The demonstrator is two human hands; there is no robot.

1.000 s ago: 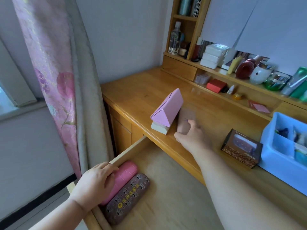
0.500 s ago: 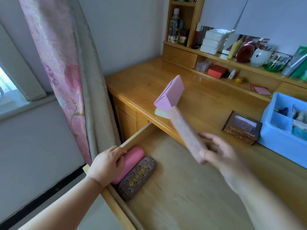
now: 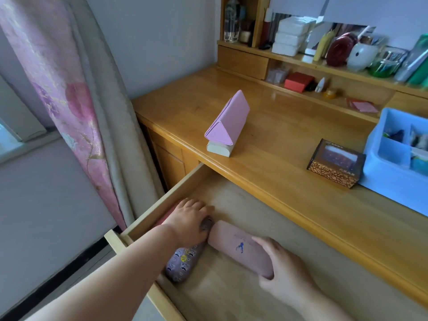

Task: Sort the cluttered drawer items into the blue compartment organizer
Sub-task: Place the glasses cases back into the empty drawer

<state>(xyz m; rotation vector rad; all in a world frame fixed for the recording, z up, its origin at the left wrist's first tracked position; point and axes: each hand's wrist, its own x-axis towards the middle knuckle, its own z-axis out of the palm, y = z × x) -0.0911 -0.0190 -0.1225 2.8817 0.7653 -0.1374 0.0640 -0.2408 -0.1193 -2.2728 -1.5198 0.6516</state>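
Note:
The wooden drawer (image 3: 162, 200) stands pulled out below the desk. My left hand (image 3: 190, 221) lies over the brown patterned glasses case (image 3: 183, 262) and the pink case beside it, which is almost hidden under the hand. My right hand (image 3: 284, 276) grips the near end of a dusty-pink glasses case (image 3: 238, 246) with a small blue figure on it; the case lies on the drawer floor against the brown one. The blue compartment organizer (image 3: 389, 177) sits on the desk at the far right with several items inside.
On the desk (image 3: 278, 126) a pink triangular case (image 3: 229, 119) rests on a cream block (image 3: 217, 149). A brown patterned box (image 3: 333, 167) stands next to the organizer. Shelves at the back hold bottles, boxes and jars. A pink curtain (image 3: 69, 100) hangs on the left.
My right hand carried the dusty-pink case from the desk down into the drawer and set it against the brown case. My left hand slid from the pink case towards the brown one.

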